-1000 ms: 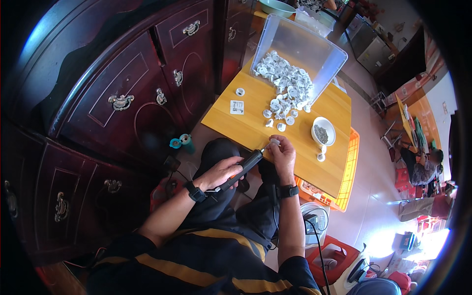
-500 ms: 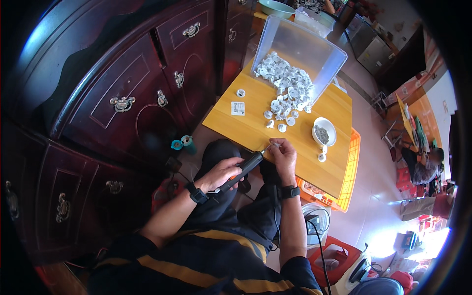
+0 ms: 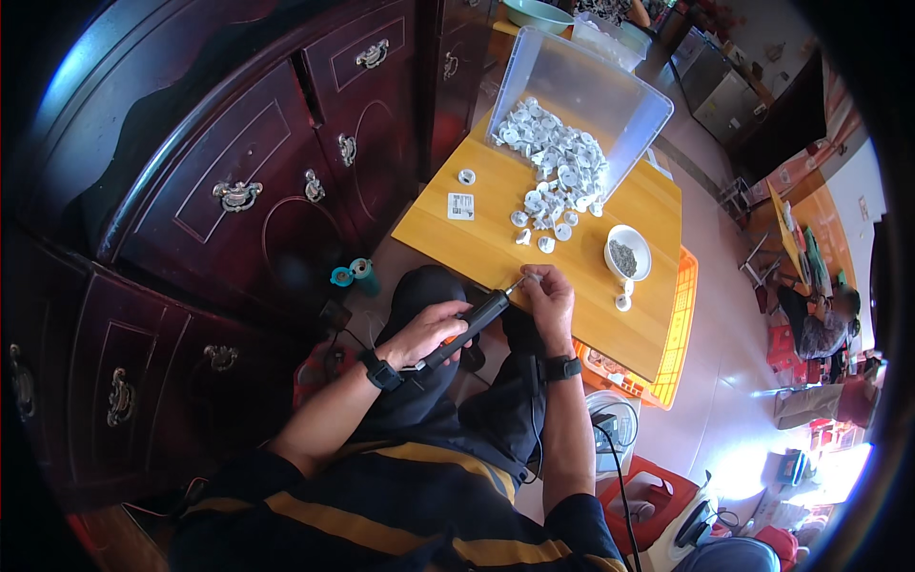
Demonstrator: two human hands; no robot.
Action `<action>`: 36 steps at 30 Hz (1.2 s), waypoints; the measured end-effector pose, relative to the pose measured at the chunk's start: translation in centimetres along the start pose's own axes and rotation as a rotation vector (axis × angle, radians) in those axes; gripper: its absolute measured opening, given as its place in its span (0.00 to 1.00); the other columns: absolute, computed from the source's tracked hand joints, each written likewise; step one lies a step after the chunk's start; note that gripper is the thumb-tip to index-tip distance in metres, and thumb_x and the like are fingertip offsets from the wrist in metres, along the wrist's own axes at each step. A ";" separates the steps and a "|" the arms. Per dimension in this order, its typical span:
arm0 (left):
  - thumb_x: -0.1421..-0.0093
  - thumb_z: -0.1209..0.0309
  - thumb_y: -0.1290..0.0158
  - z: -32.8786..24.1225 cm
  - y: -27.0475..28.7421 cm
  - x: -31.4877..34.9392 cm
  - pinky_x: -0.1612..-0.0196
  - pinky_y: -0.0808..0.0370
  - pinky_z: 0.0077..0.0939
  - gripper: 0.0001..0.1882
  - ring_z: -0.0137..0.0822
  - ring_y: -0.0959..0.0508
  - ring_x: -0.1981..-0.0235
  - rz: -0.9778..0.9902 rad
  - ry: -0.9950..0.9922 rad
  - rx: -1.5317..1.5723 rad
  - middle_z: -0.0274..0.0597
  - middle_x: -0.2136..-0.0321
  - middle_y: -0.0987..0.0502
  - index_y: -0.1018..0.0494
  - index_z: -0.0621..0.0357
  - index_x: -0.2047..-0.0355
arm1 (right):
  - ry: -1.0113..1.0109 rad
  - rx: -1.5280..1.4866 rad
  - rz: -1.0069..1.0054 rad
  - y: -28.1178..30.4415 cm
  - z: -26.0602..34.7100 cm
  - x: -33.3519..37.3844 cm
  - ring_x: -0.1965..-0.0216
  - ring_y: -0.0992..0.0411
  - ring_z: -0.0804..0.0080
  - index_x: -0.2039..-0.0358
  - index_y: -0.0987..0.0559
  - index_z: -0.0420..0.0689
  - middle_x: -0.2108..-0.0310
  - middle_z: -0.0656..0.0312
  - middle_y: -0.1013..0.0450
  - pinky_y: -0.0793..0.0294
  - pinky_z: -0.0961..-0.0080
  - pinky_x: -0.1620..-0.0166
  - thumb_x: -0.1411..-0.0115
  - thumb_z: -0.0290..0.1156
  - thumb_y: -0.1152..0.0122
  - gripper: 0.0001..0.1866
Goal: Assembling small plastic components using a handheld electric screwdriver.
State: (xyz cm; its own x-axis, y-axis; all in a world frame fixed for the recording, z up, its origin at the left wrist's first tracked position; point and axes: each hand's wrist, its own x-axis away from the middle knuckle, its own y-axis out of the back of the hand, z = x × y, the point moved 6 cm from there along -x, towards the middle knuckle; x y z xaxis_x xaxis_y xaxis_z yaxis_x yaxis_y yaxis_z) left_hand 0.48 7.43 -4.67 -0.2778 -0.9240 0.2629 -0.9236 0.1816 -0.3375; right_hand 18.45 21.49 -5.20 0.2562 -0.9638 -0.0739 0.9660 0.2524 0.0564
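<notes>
My left hand (image 3: pixel 434 334) is wrapped round the dark body of an electric screwdriver (image 3: pixel 484 316), which slants up to the right. Its thin bit reaches the fingertips of my right hand (image 3: pixel 553 303), at the table's near edge. Those fingers pinch a small white plastic part (image 3: pixel 535 277), mostly covered by the fingertips. Beyond my hands, a heap of similar white plastic parts (image 3: pixel 564 176) spills from a clear plastic bin (image 3: pixel 624 114) lying on its side. To the right stands a white bowl (image 3: pixel 640 239) of small grey metal pieces, perhaps screws.
The wooden table (image 3: pixel 429 229) also holds a small white label card (image 3: pixel 461 206) and a lone round white part (image 3: pixel 466 177). Dark wooden cabinets (image 3: pixel 219 276) line my left. An orange crate (image 3: pixel 681 315) stands beside the table. Black cable (image 3: pixel 621 496) runs down at my right.
Both hands keep their grips, with the screwdriver's bit still at the small white part. Only a very slight shift of the view shows.
</notes>
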 end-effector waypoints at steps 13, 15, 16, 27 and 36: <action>0.33 0.67 0.56 -0.3 -0.2 0.0 0.73 0.24 0.20 0.22 0.25 0.23 0.75 -0.002 0.008 -0.018 0.41 0.68 0.23 0.35 0.65 0.41 | -0.005 -0.036 0.016 0.0 -0.1 0.0 0.66 0.24 0.82 0.58 0.21 0.39 0.66 0.64 0.21 0.26 0.84 0.60 0.38 0.19 0.42 0.08; 0.33 0.67 0.56 -0.1 -0.1 -0.1 0.73 0.24 0.20 0.22 0.25 0.23 0.75 0.006 -0.001 0.006 0.41 0.68 0.23 0.35 0.65 0.41 | -0.003 -0.031 0.022 0.0 -0.1 0.0 0.66 0.24 0.82 0.58 0.21 0.39 0.66 0.64 0.21 0.26 0.84 0.60 0.37 0.19 0.42 0.08; 0.33 0.67 0.56 -0.1 -0.1 0.0 0.73 0.24 0.20 0.22 0.25 0.23 0.75 0.006 0.000 0.005 0.41 0.68 0.23 0.35 0.65 0.41 | 0.000 -0.041 0.023 0.0 -0.1 0.0 0.66 0.24 0.81 0.58 0.21 0.38 0.65 0.64 0.21 0.26 0.84 0.60 0.37 0.19 0.42 0.08; 0.33 0.67 0.55 -0.1 -0.1 0.0 0.73 0.24 0.19 0.22 0.25 0.23 0.75 -0.005 -0.002 -0.002 0.41 0.69 0.23 0.35 0.64 0.41 | -0.022 -0.074 0.027 0.0 -0.2 0.0 0.64 0.23 0.80 0.58 0.21 0.37 0.64 0.63 0.21 0.25 0.83 0.58 0.37 0.19 0.42 0.08; 0.34 0.68 0.54 -0.1 -0.3 -0.1 0.75 0.24 0.19 0.21 0.24 0.23 0.78 -0.018 -0.009 0.006 0.39 0.70 0.24 0.33 0.62 0.42 | -0.015 -0.055 0.025 0.1 -0.3 0.0 0.64 0.23 0.80 0.58 0.21 0.38 0.64 0.64 0.21 0.25 0.83 0.59 0.38 0.18 0.42 0.08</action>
State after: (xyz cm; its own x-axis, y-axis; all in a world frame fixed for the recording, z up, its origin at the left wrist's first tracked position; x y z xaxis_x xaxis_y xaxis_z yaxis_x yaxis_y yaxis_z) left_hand 0.72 7.56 -4.50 -0.2585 -0.9302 0.2605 -0.9268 0.1628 -0.3383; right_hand 18.51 21.54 -5.52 0.2799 -0.9583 -0.0578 0.9599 0.2802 0.0034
